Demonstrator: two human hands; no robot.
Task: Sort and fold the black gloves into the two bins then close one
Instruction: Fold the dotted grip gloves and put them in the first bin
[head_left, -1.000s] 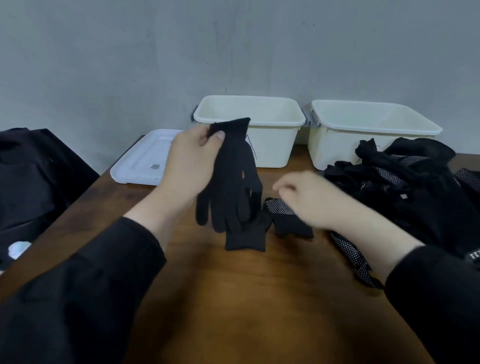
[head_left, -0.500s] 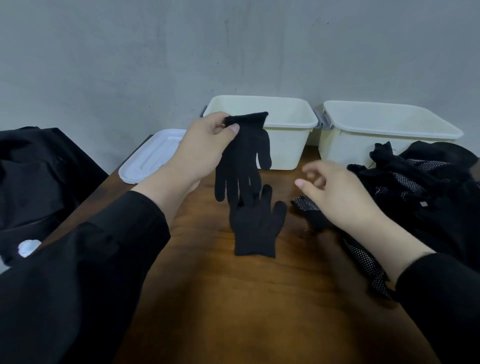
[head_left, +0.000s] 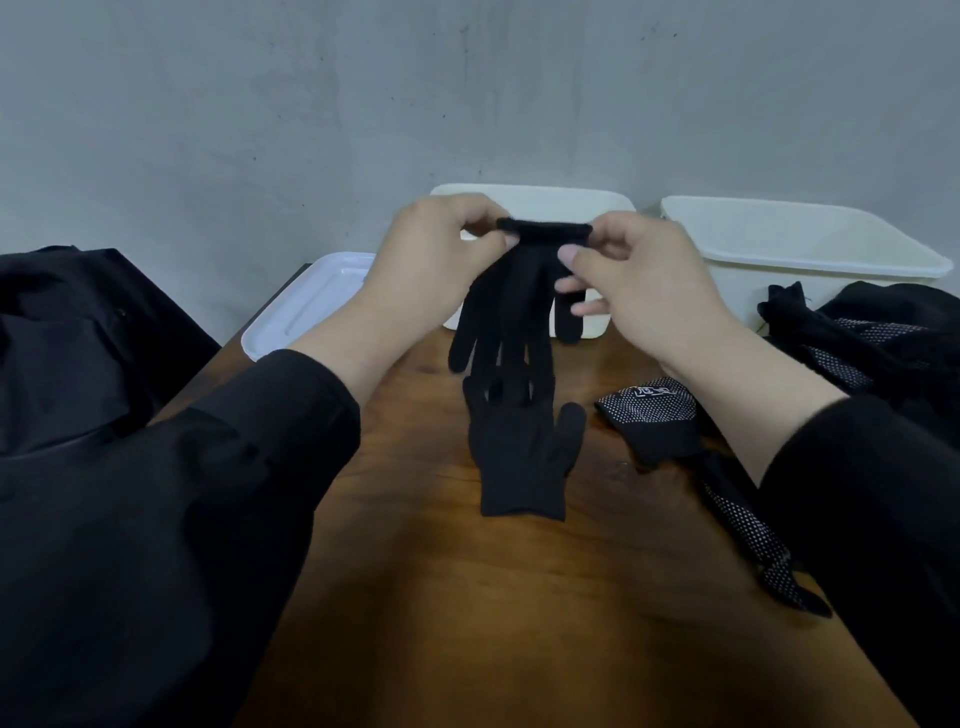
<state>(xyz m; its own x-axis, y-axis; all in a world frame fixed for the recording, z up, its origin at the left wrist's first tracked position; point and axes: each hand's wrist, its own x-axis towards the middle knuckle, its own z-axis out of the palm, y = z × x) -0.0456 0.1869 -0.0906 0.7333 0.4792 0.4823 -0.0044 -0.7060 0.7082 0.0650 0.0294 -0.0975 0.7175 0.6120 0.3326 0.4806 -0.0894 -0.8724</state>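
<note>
A plain black glove (head_left: 511, 306) hangs fingers-down in the air, held by its cuff. My left hand (head_left: 431, 265) pinches the cuff's left end and my right hand (head_left: 639, 286) pinches its right end. Under it a second plain black glove (head_left: 522, 457) lies flat on the wooden table (head_left: 467, 597), fingers pointing away from me. Two open white bins stand at the back: the left bin (head_left: 597, 200) behind my hands, the right bin (head_left: 810, 244) beside it. A white lid (head_left: 306, 301) lies left of the bins.
A dotted black glove (head_left: 654, 415) lies just right of the flat glove, another dotted one (head_left: 753, 540) nearer me. A heap of black gloves (head_left: 872, 338) sits at the right in front of the right bin. Dark fabric (head_left: 78, 332) lies at the far left.
My right hand rose from the table and took the right end of the hanging glove's cuff. The glove now hangs between both hands, spread over the flat glove.
</note>
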